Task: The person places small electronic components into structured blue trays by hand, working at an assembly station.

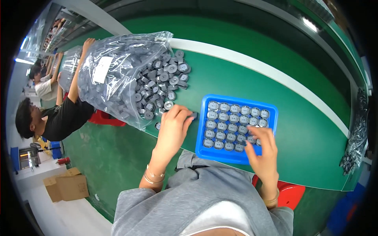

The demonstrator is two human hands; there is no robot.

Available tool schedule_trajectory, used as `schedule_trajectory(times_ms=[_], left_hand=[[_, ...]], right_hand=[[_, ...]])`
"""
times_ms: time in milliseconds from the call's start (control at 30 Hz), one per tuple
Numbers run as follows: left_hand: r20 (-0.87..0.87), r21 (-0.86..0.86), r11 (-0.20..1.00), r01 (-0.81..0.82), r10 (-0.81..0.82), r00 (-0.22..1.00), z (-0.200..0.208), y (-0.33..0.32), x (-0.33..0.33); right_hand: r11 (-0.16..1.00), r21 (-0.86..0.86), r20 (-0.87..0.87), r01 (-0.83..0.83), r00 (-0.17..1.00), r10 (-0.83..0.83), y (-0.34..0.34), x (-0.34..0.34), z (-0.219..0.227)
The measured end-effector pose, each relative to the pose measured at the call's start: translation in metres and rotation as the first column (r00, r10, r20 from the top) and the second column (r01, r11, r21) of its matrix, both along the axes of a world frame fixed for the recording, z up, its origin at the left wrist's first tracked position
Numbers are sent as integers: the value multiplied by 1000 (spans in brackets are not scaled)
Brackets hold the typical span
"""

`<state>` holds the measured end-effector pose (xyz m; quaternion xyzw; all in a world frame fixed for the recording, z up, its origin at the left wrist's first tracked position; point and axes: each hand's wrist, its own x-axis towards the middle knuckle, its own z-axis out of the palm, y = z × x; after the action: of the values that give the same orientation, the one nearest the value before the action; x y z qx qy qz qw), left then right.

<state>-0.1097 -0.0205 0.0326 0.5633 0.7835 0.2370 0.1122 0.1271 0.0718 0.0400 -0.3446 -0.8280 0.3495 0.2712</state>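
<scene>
Left of the blue tray (201, 129), my left hand (173, 128) pinches a small dark grey part (195, 115) at its fingertips. Only a bit of this part shows. Above the tray's right side is my right hand (264, 153), thumb and forefinger apart, their tips close to the grey parts there; I see nothing gripped between them. Rows of round grey parts (221, 126) with clear edges sit in the tray. My right hand hides some at the lower right. A pile of loose round grey parts (163, 78) lies beyond my left hand.
The pile spills from a big clear plastic bag (114, 74) with a white label. A white strip (252, 63) edges the green table (307, 157). Another clear bag (356, 133) of dark parts lies far right. A person (63, 118) in black works at the left. A red stool (290, 194) stands below.
</scene>
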Motion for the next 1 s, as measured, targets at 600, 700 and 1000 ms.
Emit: schedule_trajectory(times_ms=[600, 700, 1000], left_hand=[[-307, 91, 966, -243, 259, 916, -38, -13, -26], [-316, 94, 972, -217, 236, 919, -51, -6, -25], [-93, 118, 986, -121, 132, 987, -36, -7, -30]], right_hand=[[950, -296, 67, 101, 994, -86, -1, 49, -7], [974, -152, 185, 166, 973, -137, -3, 67, -2], [984, -136, 234, 114, 969, -80, -5, 56, -5]])
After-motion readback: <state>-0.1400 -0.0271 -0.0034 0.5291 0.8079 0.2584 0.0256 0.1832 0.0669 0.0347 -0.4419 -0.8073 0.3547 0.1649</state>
